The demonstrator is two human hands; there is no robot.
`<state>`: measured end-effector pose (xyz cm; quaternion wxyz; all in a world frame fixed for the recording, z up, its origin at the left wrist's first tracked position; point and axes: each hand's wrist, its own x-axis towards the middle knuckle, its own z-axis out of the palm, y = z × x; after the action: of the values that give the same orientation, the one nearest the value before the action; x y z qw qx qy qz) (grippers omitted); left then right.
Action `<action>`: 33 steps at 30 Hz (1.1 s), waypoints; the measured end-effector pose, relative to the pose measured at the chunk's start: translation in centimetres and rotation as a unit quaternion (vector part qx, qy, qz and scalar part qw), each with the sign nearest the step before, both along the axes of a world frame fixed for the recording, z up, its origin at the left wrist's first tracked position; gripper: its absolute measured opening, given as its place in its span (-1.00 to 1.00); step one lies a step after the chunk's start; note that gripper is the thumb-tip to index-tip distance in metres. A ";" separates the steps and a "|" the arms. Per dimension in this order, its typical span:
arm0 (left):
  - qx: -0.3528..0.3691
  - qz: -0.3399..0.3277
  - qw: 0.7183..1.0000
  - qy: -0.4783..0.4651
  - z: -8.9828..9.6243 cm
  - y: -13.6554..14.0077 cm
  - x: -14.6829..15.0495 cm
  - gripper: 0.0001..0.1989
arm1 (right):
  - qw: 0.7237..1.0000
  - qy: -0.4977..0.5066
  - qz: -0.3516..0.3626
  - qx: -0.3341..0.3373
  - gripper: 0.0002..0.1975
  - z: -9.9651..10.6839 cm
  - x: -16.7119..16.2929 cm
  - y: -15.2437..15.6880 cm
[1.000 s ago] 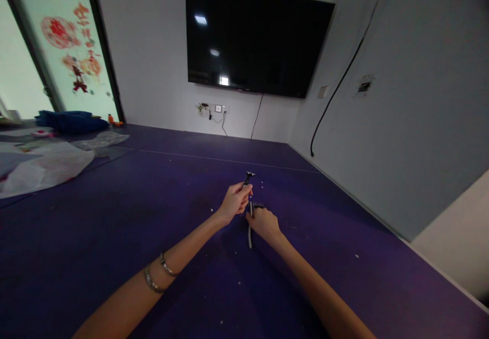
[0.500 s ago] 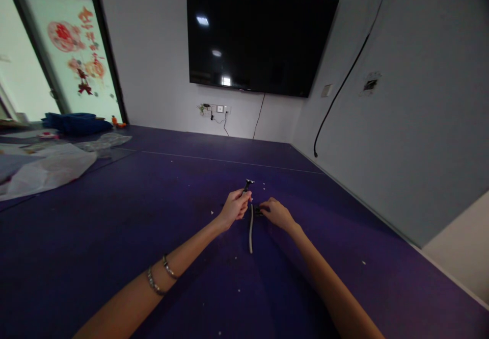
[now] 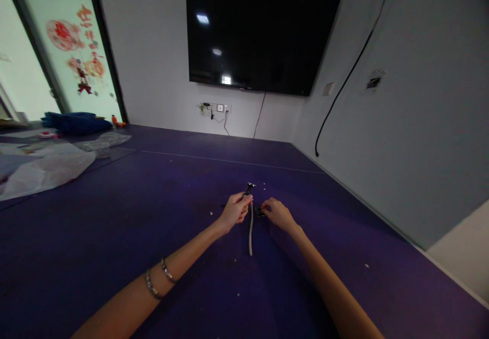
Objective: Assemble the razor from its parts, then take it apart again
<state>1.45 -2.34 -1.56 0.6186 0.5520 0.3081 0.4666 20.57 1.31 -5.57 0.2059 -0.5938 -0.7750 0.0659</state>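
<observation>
In my left hand [image 3: 236,210], the fingers are wrapped round a dark handle with a short, silvery crosspiece at its top, which looks like a razor [image 3: 249,188]. It points up and away from me. My right hand [image 3: 278,213] is a little to the right, thumb and fingertips closed on a small dark object [image 3: 260,212] low at the floor; its kind is too small and dim to make out. Between the hands a short, pale grey cord-like strip [image 3: 251,237] extends toward me, its far end close to my left fingers.
Small white scraps dot the purple floor [image 3: 171,257]. Clear plastic sheeting [image 3: 57,168] and a dark blue cloth bundle [image 3: 76,123] lie at the left. Ahead, a television [image 3: 260,35] hangs above wall sockets [image 3: 220,108]. A black cable [image 3: 347,76] dangles along the right wall.
Both hands stay almost in place. The razor in my left hand has shifted slightly down and right, nearer the top of the strip. My right hand still holds the dark object.
</observation>
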 end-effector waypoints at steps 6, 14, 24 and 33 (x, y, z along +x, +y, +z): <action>-0.004 0.011 1.000 0.014 -0.5 0.2 0.0 -0.69 | 0.982 0.184 0.028 -0.014 -0.82 1.0 -0.1 0.6; -0.015 0.074 0.997 0.021 -1.5 0.7 0.1 -0.68 | 0.942 0.329 0.016 -0.067 -0.73 2.6 -1.0 0.4; -0.022 0.115 0.993 0.033 -2.4 1.2 0.1 -0.71 | 0.934 0.349 -0.003 -0.082 -0.78 3.2 -1.3 0.2; -0.021 0.125 0.992 0.023 -2.8 1.2 0.2 -0.72 | 0.916 0.389 0.000 -0.101 -0.74 2.8 -1.4 0.4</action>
<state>1.63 -1.13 -4.41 0.5598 0.5062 0.3988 0.5209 19.19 1.73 -2.78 0.4301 -0.5390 -0.6230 0.3693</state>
